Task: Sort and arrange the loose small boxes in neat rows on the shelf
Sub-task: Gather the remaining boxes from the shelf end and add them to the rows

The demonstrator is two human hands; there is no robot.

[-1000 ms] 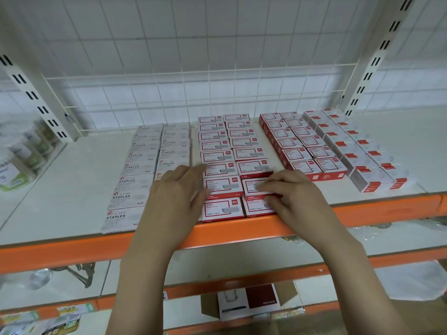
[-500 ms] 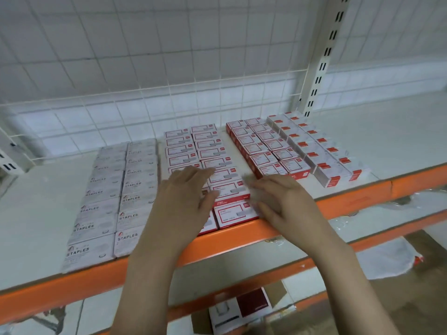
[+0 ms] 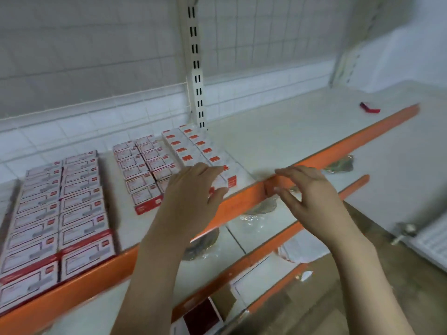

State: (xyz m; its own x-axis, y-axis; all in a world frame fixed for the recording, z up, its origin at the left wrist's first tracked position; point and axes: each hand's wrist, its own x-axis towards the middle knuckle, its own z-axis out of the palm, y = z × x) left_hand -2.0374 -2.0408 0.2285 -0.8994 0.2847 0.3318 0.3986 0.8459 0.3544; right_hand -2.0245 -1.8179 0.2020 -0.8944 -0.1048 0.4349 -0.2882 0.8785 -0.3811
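Small boxes (image 3: 150,175) are lying in neat double rows on the white shelf (image 3: 290,141), which is edged with an orange front rail (image 3: 338,151). From my remote view I am seeing three groups. At the left, a large red-and-white block (image 3: 60,213) is running from the back toward the rail. In the middle, a shorter double row of red-framed boxes is sitting just beside it, with a bare strip of shelf between them. To the right of that, touching it, white boxes with red end labels (image 3: 193,146) are lining up against the slotted upright post (image 3: 196,68).

The left hand (image 3: 191,197) is resting over the front end of the white boxes, its fingers (image 3: 212,169) bent lightly across the nearest boxes and the thumb near the rail; whether it is actually gripping a box I cannot tell through the blur. The right hand (image 3: 312,192) is hovering at the rail's edge, well apart from the boxes, fingers spread and relaxed, holding nothing.

Far right on the shelf, a small red object (image 3: 369,108) is lying alone. Below, a lower shelf (image 3: 254,238) is carrying crumpled clear plastic (image 3: 251,213), and a carton (image 3: 203,317) is sitting lower still.
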